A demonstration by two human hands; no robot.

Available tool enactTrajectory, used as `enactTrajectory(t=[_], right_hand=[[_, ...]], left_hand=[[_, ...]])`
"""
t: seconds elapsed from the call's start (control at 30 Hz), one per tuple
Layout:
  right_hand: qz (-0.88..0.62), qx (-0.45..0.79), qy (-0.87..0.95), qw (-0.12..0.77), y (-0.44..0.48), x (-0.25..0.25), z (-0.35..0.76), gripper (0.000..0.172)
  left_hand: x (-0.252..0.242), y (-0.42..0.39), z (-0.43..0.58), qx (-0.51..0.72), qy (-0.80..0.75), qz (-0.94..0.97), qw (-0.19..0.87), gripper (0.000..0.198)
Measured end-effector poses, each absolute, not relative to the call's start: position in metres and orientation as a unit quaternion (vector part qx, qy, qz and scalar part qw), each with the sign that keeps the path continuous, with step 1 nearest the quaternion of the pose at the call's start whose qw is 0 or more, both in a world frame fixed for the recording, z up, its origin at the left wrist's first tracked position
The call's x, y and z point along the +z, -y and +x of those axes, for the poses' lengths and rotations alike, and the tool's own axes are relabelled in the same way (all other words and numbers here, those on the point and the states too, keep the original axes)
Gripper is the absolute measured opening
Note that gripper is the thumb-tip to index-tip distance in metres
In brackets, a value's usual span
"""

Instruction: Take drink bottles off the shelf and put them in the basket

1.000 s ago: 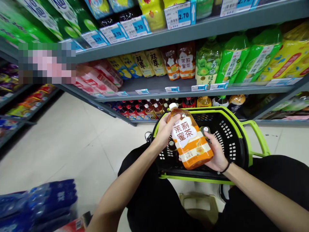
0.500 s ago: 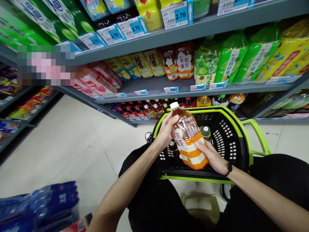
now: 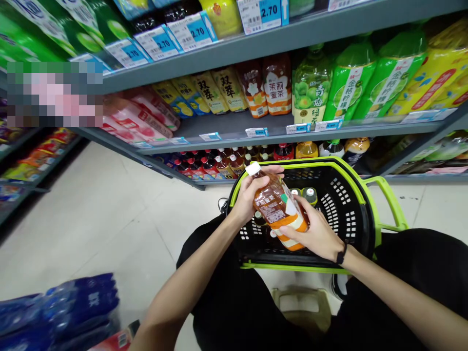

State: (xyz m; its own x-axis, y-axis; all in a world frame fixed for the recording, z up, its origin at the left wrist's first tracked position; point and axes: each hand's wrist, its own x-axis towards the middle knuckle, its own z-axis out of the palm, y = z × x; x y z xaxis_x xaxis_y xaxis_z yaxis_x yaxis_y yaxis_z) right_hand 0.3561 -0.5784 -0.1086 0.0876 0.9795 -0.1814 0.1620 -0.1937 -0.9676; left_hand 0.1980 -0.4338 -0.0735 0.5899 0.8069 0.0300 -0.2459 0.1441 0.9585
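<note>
An orange tea bottle point(image 3: 276, 204) with a white cap and an orange-and-white label lies tilted over a black shopping basket with a green rim point(image 3: 360, 195). My left hand point(image 3: 248, 195) is closed round the bottle's neck and shoulder. Around its lower end my right hand point(image 3: 314, 234) is wrapped, fingers across the label. The label's printed back side faces up. Other bottle caps point(image 3: 310, 192) show inside the basket, behind the held bottle.
Grey shelves point(image 3: 234, 129) in front carry rows of tea and juice bottles with blue price tags. Small bottles stand on the bottom shelf point(image 3: 219, 165). Blue wrapped packs point(image 3: 58, 307) lie on the floor at lower left. A stool point(image 3: 303, 307) is under me.
Both hands have turned the bottle so its front label rolled away and the back label faces up. The bottle has sunk slightly toward the basket.
</note>
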Motion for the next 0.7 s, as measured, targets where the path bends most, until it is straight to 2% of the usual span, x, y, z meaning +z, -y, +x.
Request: enactTrajectory(t=[0.2,0.37,0.53,0.7], right_hand=[[-0.535,0.539,0.434,0.485,0.577,-0.115,0.354,0.078],[-0.459,0.615,0.369,0.523,0.576,-0.111,0.356,0.067],[-0.414,0.699,0.296,0.502,0.579,-0.107,0.356,0.06],[-0.354,0.76,0.178,0.515,0.579,-0.115,0.347,0.063]], left_hand=[[-0.075,0.432,0.197,0.351,-0.285,0.539,0.71,0.026],[-0.066,0.431,0.196,0.334,-0.276,0.532,0.728,0.043],[-0.063,0.429,0.192,0.334,-0.23,0.543,0.735,0.047],[-0.07,0.432,0.191,0.356,-0.28,0.574,0.682,0.05]])
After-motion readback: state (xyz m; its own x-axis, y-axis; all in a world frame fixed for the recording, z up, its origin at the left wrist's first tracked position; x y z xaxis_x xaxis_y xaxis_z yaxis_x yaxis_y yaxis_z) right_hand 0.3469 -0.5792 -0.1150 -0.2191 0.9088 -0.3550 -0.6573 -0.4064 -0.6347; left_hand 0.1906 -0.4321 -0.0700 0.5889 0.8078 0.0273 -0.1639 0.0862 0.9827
